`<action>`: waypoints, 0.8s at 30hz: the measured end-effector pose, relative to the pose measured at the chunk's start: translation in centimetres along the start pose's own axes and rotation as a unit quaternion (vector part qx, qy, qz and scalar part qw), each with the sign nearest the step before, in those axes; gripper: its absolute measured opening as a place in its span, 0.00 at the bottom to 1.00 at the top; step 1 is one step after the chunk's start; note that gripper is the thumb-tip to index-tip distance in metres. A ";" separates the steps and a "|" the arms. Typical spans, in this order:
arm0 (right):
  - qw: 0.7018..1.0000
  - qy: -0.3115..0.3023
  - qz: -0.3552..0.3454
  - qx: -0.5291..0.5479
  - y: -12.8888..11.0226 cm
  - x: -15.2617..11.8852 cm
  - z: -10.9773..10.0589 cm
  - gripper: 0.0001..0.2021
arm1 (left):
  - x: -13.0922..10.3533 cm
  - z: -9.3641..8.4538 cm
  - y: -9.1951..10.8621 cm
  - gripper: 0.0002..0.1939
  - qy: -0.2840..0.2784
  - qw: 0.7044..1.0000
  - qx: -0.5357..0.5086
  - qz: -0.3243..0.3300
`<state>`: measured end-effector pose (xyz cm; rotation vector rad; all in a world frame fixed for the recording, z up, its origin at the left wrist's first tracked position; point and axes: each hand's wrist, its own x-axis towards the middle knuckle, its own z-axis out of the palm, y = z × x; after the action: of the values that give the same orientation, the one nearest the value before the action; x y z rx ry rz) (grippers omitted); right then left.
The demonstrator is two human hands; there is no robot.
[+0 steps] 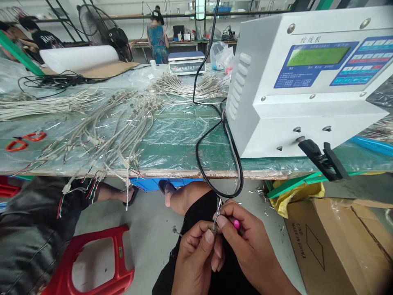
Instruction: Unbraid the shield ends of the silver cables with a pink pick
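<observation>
Above my lap, both hands come together at one grey cable end [217, 215] with silvery strands pointing up. My left hand [196, 250] pinches its lower part between thumb and index finger. With thumb and index finger, my right hand [241, 229] grips the strands just above. A small pink object [236, 224] shows between the fingers of my right hand; how it is held is hidden. Another end of a grey cable [176, 231] sticks out to the left of my left hand.
A white machine [276, 90] with a black clamp [322, 159] stands at the right. Cable bundles [123, 119] and orange scissors [26, 140] lie on the green table [175, 143]. A black cord [198, 151] hangs over its edge. A red stool [123, 262], a seated person's legs and a carton [307, 246] are below.
</observation>
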<state>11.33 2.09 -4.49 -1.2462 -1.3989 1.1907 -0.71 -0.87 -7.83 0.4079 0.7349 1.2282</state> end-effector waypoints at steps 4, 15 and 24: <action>0.998 -0.024 0.027 0.044 -0.2 -0.1 0.1 0.09 | 0.0 0.1 0.1 0.10 0.035 0.999 0.023 0.024; 0.997 -0.032 -0.056 -0.039 -0.1 -0.3 0.1 0.05 | -0.5 -0.8 0.6 0.04 0.069 0.977 0.136 0.149; 0.979 0.127 0.041 0.153 2.7 0.2 -3.0 0.20 | -1.1 -0.2 3.9 0.07 0.053 0.891 0.393 0.220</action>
<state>14.61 2.63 -6.72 -1.1975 -0.9461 1.2022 -3.75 -0.72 -5.18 1.2365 1.2795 1.3365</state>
